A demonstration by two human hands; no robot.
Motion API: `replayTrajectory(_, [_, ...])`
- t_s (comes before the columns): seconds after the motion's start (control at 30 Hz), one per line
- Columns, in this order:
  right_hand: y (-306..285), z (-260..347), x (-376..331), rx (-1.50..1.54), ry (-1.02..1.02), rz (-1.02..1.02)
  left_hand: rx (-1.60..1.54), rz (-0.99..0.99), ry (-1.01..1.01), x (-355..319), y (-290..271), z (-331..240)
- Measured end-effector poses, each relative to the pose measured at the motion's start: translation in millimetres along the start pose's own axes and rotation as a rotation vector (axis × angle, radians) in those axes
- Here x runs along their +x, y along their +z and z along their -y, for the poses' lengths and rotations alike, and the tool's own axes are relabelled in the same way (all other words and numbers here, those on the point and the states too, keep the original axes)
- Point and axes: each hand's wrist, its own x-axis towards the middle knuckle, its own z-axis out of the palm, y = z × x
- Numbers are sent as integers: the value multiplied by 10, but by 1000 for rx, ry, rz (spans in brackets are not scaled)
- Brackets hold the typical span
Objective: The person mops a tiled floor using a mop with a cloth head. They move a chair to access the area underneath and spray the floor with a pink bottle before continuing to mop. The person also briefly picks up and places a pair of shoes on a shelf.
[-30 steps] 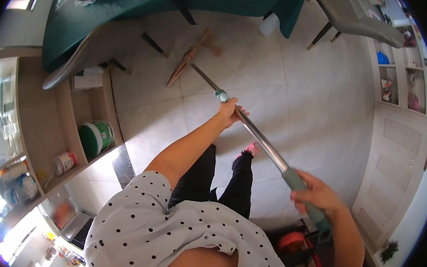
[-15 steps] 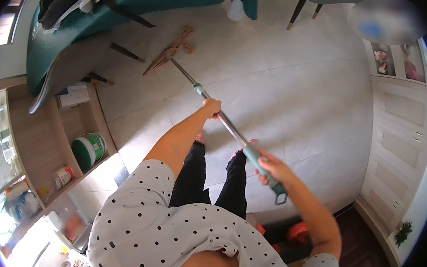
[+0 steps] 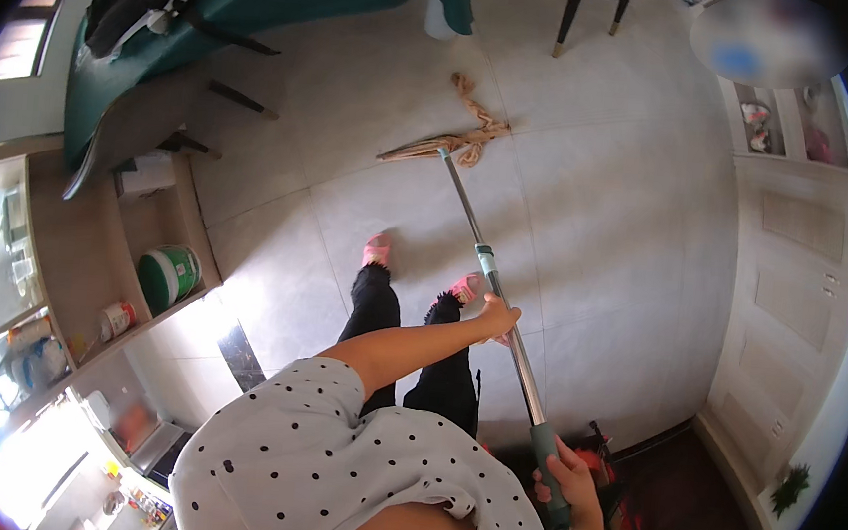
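I hold a mop [image 3: 526, 381] slantwise across the grey tiled floor. Its metal pole has a green-grey joint partway along and a green-grey grip at the near end. My left hand [image 3: 499, 320] is wrapped round the pole a little below the joint. Round the grip at the lower right, my right hand [image 3: 569, 478] is closed, thumb along its side. At the far end, the tan cloth mop head [image 3: 423, 148] lies on the floor, with a loose twisted part trailing behind it. My feet in pink slippers [image 3: 376, 250] stand left of the pole.
A table with a green cloth [image 3: 295, 6] and a grey chair [image 3: 127, 112] stand at the upper left. Open shelving with a green-and-white bucket [image 3: 169, 277] runs along the left. Pale cabinets [image 3: 792, 274] line the right side. Another chair's legs [image 3: 567, 22] stand at the top.
The mop head has swept to the right across the floor, away from the chair leg. Both my hands have moved nearer my body with the pole, and the pole now stands steeper in view.
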Motion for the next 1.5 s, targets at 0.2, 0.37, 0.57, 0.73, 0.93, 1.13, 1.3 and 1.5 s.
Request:
replayTrajectory(0.2, [562,932,31,-413,-17,132,-250,-197,104,-131,-796,-363])
replayTrajectory(0.37, [1612,1597,517,-641,0,397,-587,-295,310,-210,-2056,-496])
replayTrajectory(0.57, [2961,2403,873,-738,111,345,-747,-341,245,-27,-3382,-910])
replayTrajectory(0.73, [3283,2639,1062,-623,201,202,-777,-141,149,738,-3817,-1060])
replayTrajectory(0.93, [2898,2475,300,-278,238,-34,-401,-67,-36,112,-2792,-1594])
replayTrajectory(1.13, [3013,2652,382,-252,125,-66,-420,-3,-45,234,-2932,-1787])
replayTrajectory(1.3, [2616,2339,341,-71,90,-68,-293,-88,-83,404,-2696,-1580])
replayTrajectory(1.5, [2243,1498,-23,404,48,37,67,-67,5,3,-2035,-1740])
